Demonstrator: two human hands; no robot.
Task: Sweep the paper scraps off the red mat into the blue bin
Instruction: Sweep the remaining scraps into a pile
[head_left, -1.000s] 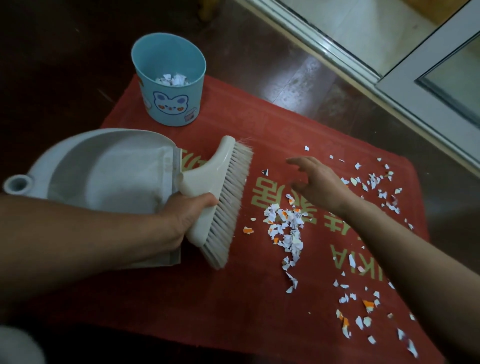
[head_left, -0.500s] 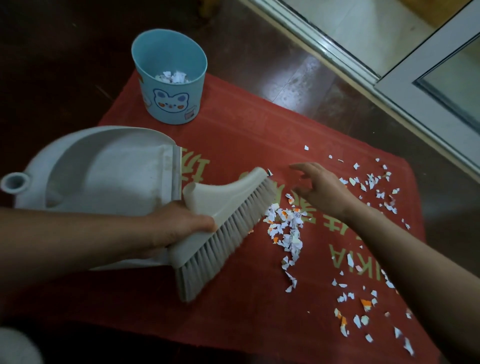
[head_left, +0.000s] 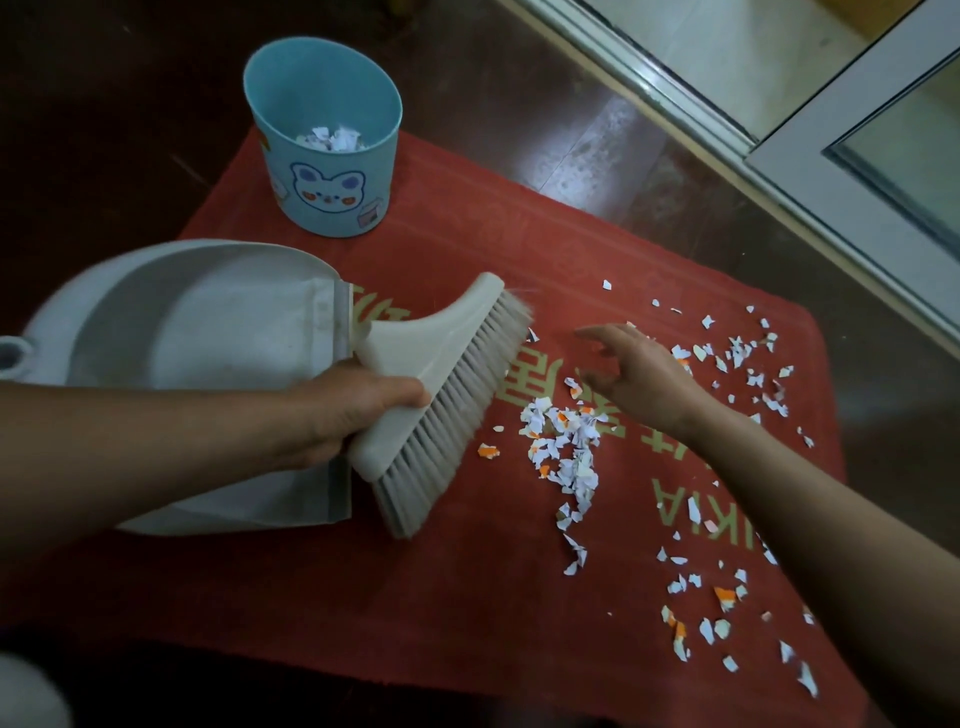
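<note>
Drawn back toward the dustpan (head_left: 208, 332): brush (head_left: 441, 384), bristles now off the heap they touched half a second ago. Held by left hand (head_left: 353, 410), fingers (head_left: 405, 392) clamped round its neck. Over the mat, right hand (head_left: 641, 376), fingers (head_left: 602, 335) apart, loose, holding nothing. Main heap of paper scraps (head_left: 563, 447) on red mat (head_left: 441, 597), at 6 o'clock of the right fingers, just beside; strays from 3 to 5 o'clock. At the mat's 11 o'clock corner, blue bin (head_left: 324, 171), scraps inside.

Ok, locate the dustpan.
Head view: the dustpan lies at the left edge of the red mat, its mouth beside the brush in the left hand.
</note>
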